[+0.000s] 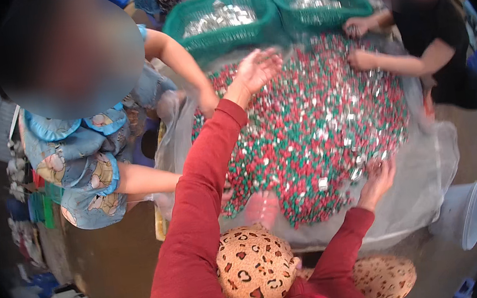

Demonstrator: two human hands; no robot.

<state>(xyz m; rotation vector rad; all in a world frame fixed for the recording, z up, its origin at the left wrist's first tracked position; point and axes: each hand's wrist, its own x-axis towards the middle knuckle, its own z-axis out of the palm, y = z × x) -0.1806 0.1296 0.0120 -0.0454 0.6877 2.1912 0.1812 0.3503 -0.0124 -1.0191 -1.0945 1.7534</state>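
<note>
A broad heap of small red, green and silvery pieces (311,124) lies in front of me; what the pieces are is too small to make out. My left hand (259,70) is raised over the far left part of the heap, near the green baskets. Its palm is turned up, its fingers are spread, and it holds nothing. At the near right edge of the heap rests my right hand (378,182), fingers stretched along the pieces. Close to my knee sits a pink object (262,207), blurred.
Two green plastic baskets (221,37) with silvery pieces stand at the far side. The heap lies on a pale sheet (427,170). A whitish bucket (460,216) is at the right. One person (85,159) sits at the left; another (436,41) reaches in from the right.
</note>
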